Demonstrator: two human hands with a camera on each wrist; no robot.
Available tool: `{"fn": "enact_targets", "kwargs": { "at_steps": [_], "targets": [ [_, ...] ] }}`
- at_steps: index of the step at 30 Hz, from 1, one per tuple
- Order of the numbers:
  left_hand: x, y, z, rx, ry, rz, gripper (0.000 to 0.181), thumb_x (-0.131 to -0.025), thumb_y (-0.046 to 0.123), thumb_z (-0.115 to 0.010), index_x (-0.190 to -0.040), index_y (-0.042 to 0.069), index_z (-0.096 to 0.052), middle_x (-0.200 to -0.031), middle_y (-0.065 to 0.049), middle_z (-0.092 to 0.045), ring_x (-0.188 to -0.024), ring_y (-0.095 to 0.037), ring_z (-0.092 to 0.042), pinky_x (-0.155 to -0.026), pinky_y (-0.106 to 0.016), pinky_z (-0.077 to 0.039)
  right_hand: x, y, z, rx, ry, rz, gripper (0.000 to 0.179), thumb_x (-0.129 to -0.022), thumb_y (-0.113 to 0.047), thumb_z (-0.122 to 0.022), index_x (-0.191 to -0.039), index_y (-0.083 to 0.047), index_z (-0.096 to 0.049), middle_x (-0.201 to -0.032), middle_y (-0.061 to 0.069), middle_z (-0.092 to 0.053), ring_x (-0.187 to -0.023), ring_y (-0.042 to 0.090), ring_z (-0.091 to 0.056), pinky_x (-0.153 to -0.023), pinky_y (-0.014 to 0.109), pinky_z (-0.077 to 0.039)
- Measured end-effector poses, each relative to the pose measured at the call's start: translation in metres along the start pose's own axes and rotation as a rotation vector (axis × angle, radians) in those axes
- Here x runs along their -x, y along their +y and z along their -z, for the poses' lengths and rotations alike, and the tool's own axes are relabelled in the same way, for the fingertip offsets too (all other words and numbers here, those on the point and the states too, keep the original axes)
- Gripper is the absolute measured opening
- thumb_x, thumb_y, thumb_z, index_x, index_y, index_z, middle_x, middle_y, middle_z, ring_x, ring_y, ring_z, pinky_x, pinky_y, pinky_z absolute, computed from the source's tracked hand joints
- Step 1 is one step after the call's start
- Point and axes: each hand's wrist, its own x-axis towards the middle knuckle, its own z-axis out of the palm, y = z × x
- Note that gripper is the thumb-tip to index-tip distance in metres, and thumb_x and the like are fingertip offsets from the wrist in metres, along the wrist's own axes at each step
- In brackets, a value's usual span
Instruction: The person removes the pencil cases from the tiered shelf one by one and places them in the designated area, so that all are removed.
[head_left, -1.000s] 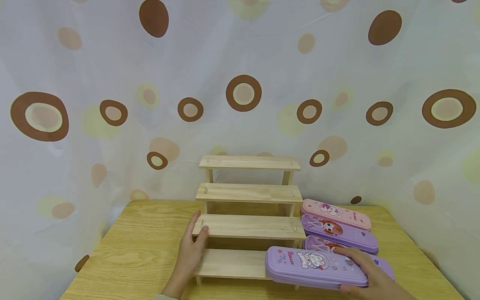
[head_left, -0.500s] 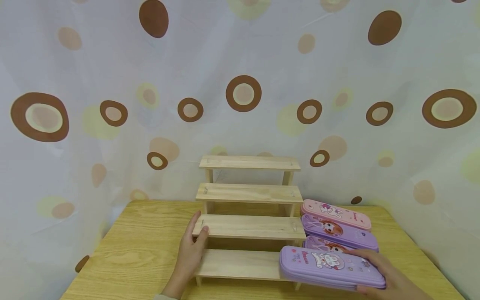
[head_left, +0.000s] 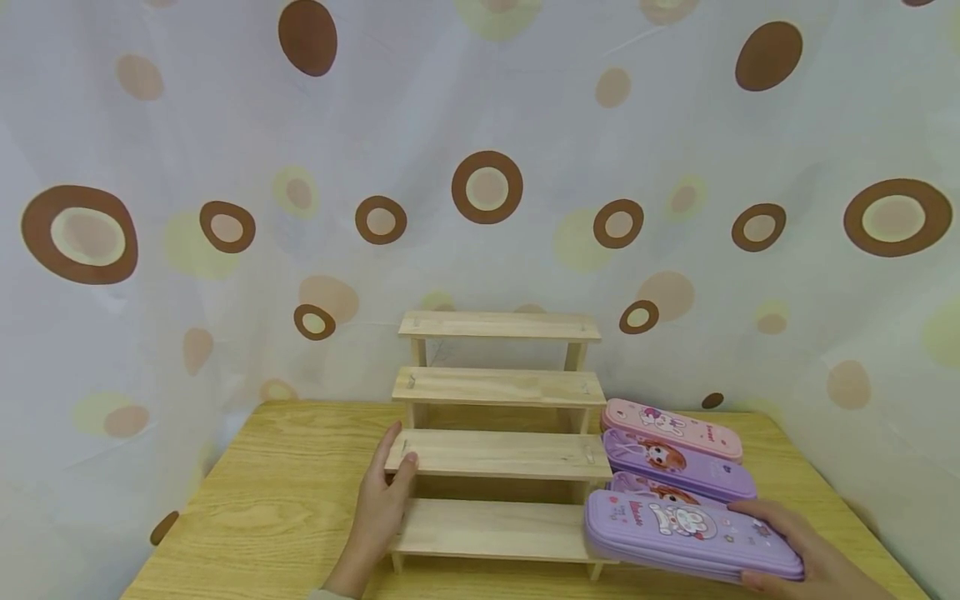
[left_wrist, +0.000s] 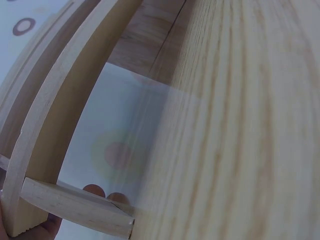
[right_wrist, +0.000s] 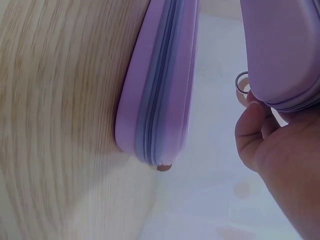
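My left hand (head_left: 381, 500) grips the left end of a stepped wooden rack (head_left: 498, 454) at its second tier from the front, thumb on top of the board. In the left wrist view some fingertips (left_wrist: 94, 190) show behind a crosspiece. A lilac pencil case (head_left: 690, 537) with a cartoon bunny is in my right hand (head_left: 806, 554), which holds it by its right end. Its left end is beside the rack's lowest tier. It partly covers another purple pencil case (head_left: 637, 485); in the right wrist view a zipped purple pencil case (right_wrist: 157, 90) lies on the table, apart from the held one.
Farther back, right of the rack, lie a purple pencil case (head_left: 705, 473) with a red-haired girl and a pink one (head_left: 697, 425). The wooden table (head_left: 285, 492) reaches back to a spotted cloth backdrop (head_left: 540, 108).
My right hand has moved to the right with the lilac pencil case, whose left end has slid off from over the lowest tier. My left hand and the rack have stayed put.
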Motion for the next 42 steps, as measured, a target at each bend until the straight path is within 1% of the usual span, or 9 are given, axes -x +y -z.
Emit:
{"fn": "enact_targets", "kwargs": {
  "at_steps": [4,6,12,15,18,23,27,35,42],
  "targets": [
    [0.006,0.017,0.001,0.010,-0.009,-0.008,0.058,-0.104,0.028,-0.053,-0.156,0.024,-0.028,-0.060,0.002,-0.039,-0.044,-0.006,-0.035,-0.042,-0.020,-0.037,0.001,0.005,0.003,-0.008,-0.046,-0.036,0.063,-0.089,-0.023,-0.074,-0.144,-0.018,-0.044,-0.122,-0.015,-0.045,-0.098,-0.002,-0.043,-0.073,0.025,-0.043],
    [0.006,0.018,0.001,0.012,-0.012,-0.009,0.058,-0.104,0.026,-0.053,-0.156,0.022,-0.028,-0.062,0.001,-0.040,-0.046,-0.007,-0.036,-0.043,-0.021,-0.038,0.001,0.007,0.004,-0.035,-0.092,-0.067,0.062,-0.090,-0.025,-0.072,-0.144,-0.016,-0.042,-0.123,-0.010,-0.045,-0.099,0.000,-0.044,-0.075,0.031,-0.044],
    [-0.002,-0.001,0.000,-0.012,0.000,-0.014,0.057,-0.103,0.035,-0.053,-0.154,0.034,-0.029,-0.072,-0.002,-0.046,-0.050,-0.009,-0.039,-0.046,-0.021,-0.040,-0.001,0.010,0.009,-0.144,-0.240,-0.170,0.061,-0.096,-0.027,-0.065,-0.145,-0.009,-0.036,-0.127,0.011,-0.044,-0.103,0.019,-0.046,-0.078,0.043,-0.043],
    [-0.003,-0.005,0.000,-0.011,0.002,-0.030,0.056,-0.102,0.038,-0.054,-0.153,0.036,-0.030,-0.071,-0.002,-0.046,-0.050,-0.009,-0.039,-0.046,-0.022,-0.040,0.002,0.013,0.011,-0.144,-0.242,-0.161,0.059,-0.096,-0.027,-0.064,-0.145,-0.010,-0.036,-0.125,0.002,-0.045,-0.101,0.011,-0.046,-0.076,0.034,-0.042],
    [-0.004,-0.007,0.000,0.000,0.000,-0.036,0.056,-0.102,0.039,-0.054,-0.152,0.037,-0.031,-0.061,0.000,-0.042,-0.049,-0.008,-0.037,-0.044,-0.021,-0.038,0.006,0.016,0.010,-0.110,-0.170,-0.080,0.056,-0.094,-0.023,-0.067,-0.143,-0.012,-0.042,-0.120,-0.012,-0.047,-0.096,0.000,-0.045,-0.072,0.024,-0.039],
    [-0.005,-0.008,0.000,0.001,-0.002,-0.038,0.056,-0.102,0.039,-0.054,-0.153,0.036,-0.031,-0.058,0.002,-0.040,-0.047,-0.007,-0.036,-0.043,-0.020,-0.037,0.012,0.022,0.009,-0.071,-0.083,0.015,0.056,-0.090,-0.015,-0.070,-0.141,-0.017,-0.047,-0.118,-0.023,-0.047,-0.094,-0.003,-0.044,-0.069,0.020,-0.037],
    [-0.005,-0.009,0.000,-0.006,-0.002,-0.035,0.057,-0.102,0.040,-0.054,-0.153,0.036,-0.030,-0.061,0.001,-0.041,-0.048,-0.008,-0.037,-0.043,-0.020,-0.038,0.015,0.028,0.014,-0.101,-0.108,0.006,0.055,-0.091,-0.014,-0.069,-0.142,-0.016,-0.047,-0.118,-0.021,-0.049,-0.094,-0.002,-0.046,-0.069,0.020,-0.037],
    [-0.005,-0.009,0.000,-0.025,0.011,-0.037,0.057,-0.102,0.040,-0.054,-0.154,0.035,-0.030,-0.070,-0.002,-0.046,-0.052,-0.009,-0.039,-0.046,-0.022,-0.040,0.016,0.035,0.021,-0.216,-0.239,-0.103,0.055,-0.097,-0.019,-0.062,-0.144,-0.003,-0.039,-0.118,-0.016,-0.050,-0.094,0.001,-0.049,-0.070,0.020,-0.040],
    [-0.003,-0.009,0.000,-0.019,0.000,-0.027,0.058,-0.102,0.040,-0.053,-0.154,0.034,-0.030,-0.063,0.000,-0.042,-0.051,-0.009,-0.038,-0.046,-0.021,-0.039,0.020,0.044,0.017,-0.134,-0.159,0.059,0.051,-0.092,-0.010,-0.066,-0.140,-0.007,-0.046,-0.115,-0.019,-0.052,-0.091,-0.001,-0.049,-0.067,0.018,-0.039]
  ]
}}
